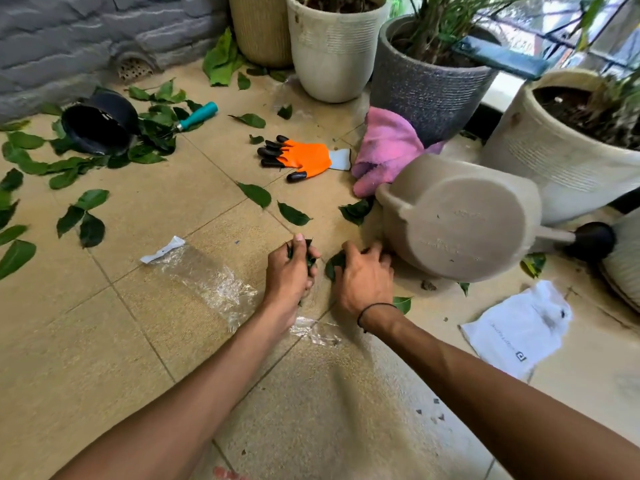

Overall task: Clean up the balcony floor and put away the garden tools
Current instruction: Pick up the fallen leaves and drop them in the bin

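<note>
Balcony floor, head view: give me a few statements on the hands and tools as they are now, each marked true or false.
1. The left hand grips a bunch of green leaves. True.
2. The watering can stands upright. False: it lies on its side, base toward the camera.
3. The orange glove lies on the tiles, worn by no hand. True.
4. The small black pot stands upright, full of soil. False: it lies tipped over among leaves.
5. The teal-handled hand tool is in the right hand. False: it lies beside the black pot; the right hand is on a leaf.
</note>
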